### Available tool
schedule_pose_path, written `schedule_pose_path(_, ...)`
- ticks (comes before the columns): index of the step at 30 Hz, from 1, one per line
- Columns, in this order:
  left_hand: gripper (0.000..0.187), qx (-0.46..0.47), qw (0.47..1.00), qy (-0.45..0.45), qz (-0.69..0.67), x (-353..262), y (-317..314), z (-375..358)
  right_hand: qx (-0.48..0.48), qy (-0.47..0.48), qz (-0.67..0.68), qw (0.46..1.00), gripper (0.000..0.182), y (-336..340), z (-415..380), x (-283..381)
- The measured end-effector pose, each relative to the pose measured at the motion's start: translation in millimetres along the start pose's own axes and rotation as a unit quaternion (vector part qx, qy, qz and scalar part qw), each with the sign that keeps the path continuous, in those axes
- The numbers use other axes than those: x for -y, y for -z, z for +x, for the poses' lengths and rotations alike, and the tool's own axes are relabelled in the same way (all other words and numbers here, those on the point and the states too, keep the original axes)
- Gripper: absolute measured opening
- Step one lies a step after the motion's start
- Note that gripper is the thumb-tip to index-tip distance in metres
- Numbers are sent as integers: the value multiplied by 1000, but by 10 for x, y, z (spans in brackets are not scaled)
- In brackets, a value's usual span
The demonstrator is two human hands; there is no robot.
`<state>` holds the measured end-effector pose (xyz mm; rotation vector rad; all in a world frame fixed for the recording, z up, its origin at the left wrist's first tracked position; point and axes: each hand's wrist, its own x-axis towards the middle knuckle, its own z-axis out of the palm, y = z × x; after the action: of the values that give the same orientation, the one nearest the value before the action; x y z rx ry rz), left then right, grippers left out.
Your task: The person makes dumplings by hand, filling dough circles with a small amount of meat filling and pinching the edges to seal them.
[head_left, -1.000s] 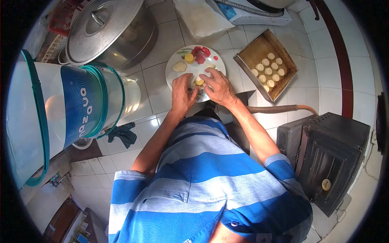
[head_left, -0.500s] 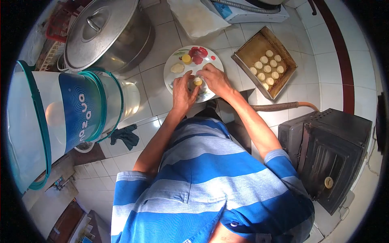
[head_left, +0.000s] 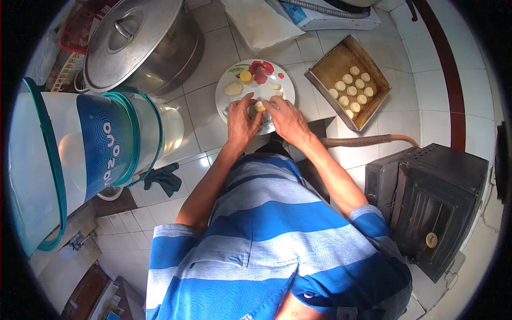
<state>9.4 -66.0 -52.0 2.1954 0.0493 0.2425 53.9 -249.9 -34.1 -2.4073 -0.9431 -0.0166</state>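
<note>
Over the floral plate (head_left: pixel 223 104), both my hands meet around a small piece of pale dough with a yellow part (head_left: pixel 260 106). My left hand (head_left: pixel 242 121) holds it between closed thumb and fingers. My right hand (head_left: pixel 288 120) pinches it from the other side. At the back of the plate sits a round yellow lump (head_left: pixel 246 77). A flattened dough piece (head_left: pixel 233 88) lies to its left. Small pale dough bits (head_left: pixel 275 86) rest on the right side, partly behind my right hand.
To the right stands a square metal baking pan (head_left: pixel 320 64) with several round pale cakes in it. A large lidded pot (head_left: pixel 176 58) and a clear bucket (head_left: pixel 69 144) are at left. White sheeting (head_left: pixel 258 24) lies behind the plate. A small dark oven (head_left: pixel 432 197) is at lower right.
My right hand has drawn back slightly toward me and lower, uncovering small dough bits on the plate's right side. The left hand stays nearly in place with the dough piece.
</note>
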Motion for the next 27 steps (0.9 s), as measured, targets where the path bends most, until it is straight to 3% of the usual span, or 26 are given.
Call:
schedule_pose_path(4, 59, 5, 1000, 1, 2, -31, 18, 4, 7, -27, -39, 999, 51, 7, -54, 101)
schedule_pose_path(7, 58, 6, 1000, -4, 7, -40, 13, 0, -26, -44, 24, 998, 52, -3, 13, 55)
schedule_pose_path(15, 57, 2, 1000, 5, 4, 0, -18, 18, -14, -12, -52, 998, 56, -104, -150, 81)
schedule_pose_path(19, 56, 3, 1000, -3, 17, -8, -8, 26, -32, -11, -17, 999, 56, -125, -151, 76)
schedule_pose_path(22, 57, 15, 1000, 5, -1, 18, 0, 18, -45, -12, -21, 999, 53, -122, -126, 103)
schedule_pose_path(25, 58, -7, 998, -54, 34, 50, 10, 39, -75, -16, 19, 997, 47, -52, -81, 112)
schedule_pose_path(27, 56, 1, 999, -37, 37, 53, 30, 49, -103, -70, 76, 989, 40, -6, -51, 116)
